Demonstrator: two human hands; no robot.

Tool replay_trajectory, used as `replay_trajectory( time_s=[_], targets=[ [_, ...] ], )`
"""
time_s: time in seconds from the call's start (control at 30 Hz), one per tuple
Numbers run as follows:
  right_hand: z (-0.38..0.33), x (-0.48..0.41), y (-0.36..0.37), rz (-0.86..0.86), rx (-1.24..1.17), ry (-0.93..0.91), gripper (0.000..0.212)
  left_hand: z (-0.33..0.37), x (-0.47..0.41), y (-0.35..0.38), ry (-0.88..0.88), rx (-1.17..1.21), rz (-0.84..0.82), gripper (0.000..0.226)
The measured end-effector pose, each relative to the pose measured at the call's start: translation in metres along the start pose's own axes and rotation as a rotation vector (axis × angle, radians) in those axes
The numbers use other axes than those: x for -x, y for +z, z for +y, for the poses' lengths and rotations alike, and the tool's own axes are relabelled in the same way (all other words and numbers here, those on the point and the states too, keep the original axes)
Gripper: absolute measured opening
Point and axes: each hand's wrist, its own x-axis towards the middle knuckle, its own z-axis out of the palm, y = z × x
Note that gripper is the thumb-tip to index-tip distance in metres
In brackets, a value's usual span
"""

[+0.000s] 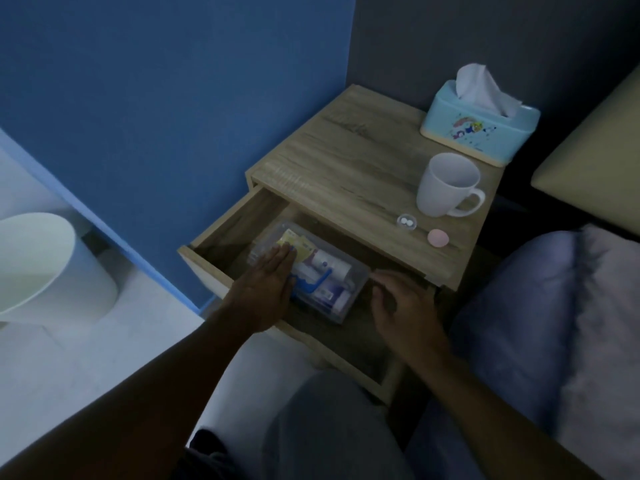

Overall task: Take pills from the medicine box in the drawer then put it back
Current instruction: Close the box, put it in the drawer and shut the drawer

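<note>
- Box (311, 275) sits inside the open drawer (221, 237), clear plastic, packed with tubes and sachets.
- Left hand (268, 282) lies flat on the box's left half, fingers straight, gripping nothing. Right hand (401, 299) hovers just right of the box with fingers loosely curled, also empty.
- Cap (407, 222) with two white pills in it stands on the nightstand top (346, 161), pink lid (438, 237) beside it. My read: pills are out, box is back, and closing the drawer is what's left.
- Risk: the box's upper end tucks under the top's front edge. If the contents stand proud, they could catch there when the drawer goes in.
- Risk: right fingers are near the gap between drawer and carcass, so a push now could pinch them.
- Risk: cap is close to the top's front edge; a hard shut could shake it and spill the pills.
- Room: floor left of the drawer is free up to the bin (45, 268). Bed crowds the right side, knee is just below the drawer front.
- Mug (446, 185) and tissue box (479, 121) are well back, out of the way.
</note>
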Motion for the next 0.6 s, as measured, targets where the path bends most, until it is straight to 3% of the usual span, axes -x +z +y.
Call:
replay_trajectory(
  time_s=[0.13,0.3,0.47,0.6],
  targets=[
    [0.029,0.006,-0.024,0.187,0.049,0.033,0.039,0.008,0.039,0.014,0.064,0.022,0.130,0.059],
    [0.047,0.009,-0.026,-0.037,0.232,0.133,0.061,0.014,0.080,0.034,0.115,-0.022,0.116,0.065],
    [0.045,0.005,-0.028,-0.083,0.411,0.082,0.060,0.020,0.100,0.048,0.029,-0.022,0.073,0.080],
    [0.044,0.004,-0.032,-0.111,0.470,0.048,0.058,0.024,0.105,0.053,-0.073,0.041,0.108,0.064]
  ],
)
